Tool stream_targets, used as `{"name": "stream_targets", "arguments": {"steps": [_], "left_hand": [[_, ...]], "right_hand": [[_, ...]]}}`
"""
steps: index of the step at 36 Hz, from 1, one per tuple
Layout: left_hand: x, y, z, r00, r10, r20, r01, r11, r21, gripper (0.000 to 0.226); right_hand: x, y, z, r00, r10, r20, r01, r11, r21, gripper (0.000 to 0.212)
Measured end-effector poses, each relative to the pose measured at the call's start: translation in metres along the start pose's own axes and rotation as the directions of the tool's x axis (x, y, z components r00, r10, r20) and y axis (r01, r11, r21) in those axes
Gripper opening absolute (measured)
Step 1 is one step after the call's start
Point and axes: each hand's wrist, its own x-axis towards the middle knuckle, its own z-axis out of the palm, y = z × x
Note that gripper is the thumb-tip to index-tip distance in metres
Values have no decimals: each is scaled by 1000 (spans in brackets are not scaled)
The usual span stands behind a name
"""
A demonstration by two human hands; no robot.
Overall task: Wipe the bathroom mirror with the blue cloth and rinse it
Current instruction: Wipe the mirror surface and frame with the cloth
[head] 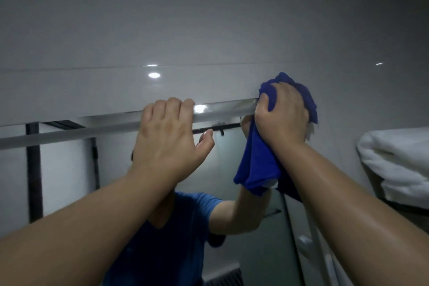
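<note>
The bathroom mirror point(69, 169) fills the lower left and centre; its top edge runs as a silver strip across the middle of the view. My right hand point(282, 116) is shut on the bunched blue cloth point(257, 160) and presses it against the mirror's top right corner, with the loose end hanging down. My left hand point(169, 137) hooks its fingers over the top edge of the mirror, thumb out below. The mirror reflects a person in a blue shirt, both raised arms and the cloth.
Glossy grey wall tiles point(209, 30) rise above the mirror. A stack of folded white towels point(399, 162) sits on a shelf at the right, close to my right forearm. A dark frame shows reflected at the left.
</note>
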Motion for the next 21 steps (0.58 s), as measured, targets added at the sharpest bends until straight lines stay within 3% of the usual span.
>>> {"name": "stream_targets", "arguments": {"steps": [5, 8, 10, 13, 17, 19, 21], "left_hand": [[0, 0, 0, 1000, -13, 2, 13, 1000, -22, 60], [0, 1, -2, 1000, -13, -7, 13, 999, -30, 51], [-1, 1, -4, 1000, -12, -4, 12, 999, -38, 49], [0, 0, -4, 1000, -10, 4, 10, 999, -31, 45], [0, -1, -4, 1000, 9, 3, -9, 1000, -30, 40], [0, -2, -4, 1000, 16, -4, -16, 999, -28, 39], [0, -2, -4, 1000, 12, 11, -12, 1000, -29, 39]], "right_hand": [[31, 21, -9, 949, 315, -33, -317, 942, -108, 61], [31, 17, -2, 942, 334, -46, -336, 939, -71, 63], [20, 4, 7, 970, 238, -43, -240, 969, -54, 69], [-12, -26, 20, 998, -41, 54, 44, 998, -50, 72], [-52, -54, 20, 874, -429, 228, 428, 902, 53, 67], [-48, -50, 17, 842, -476, 256, 465, 879, 106, 64], [-36, -38, 17, 901, -383, 203, 374, 924, 80, 63]]}}
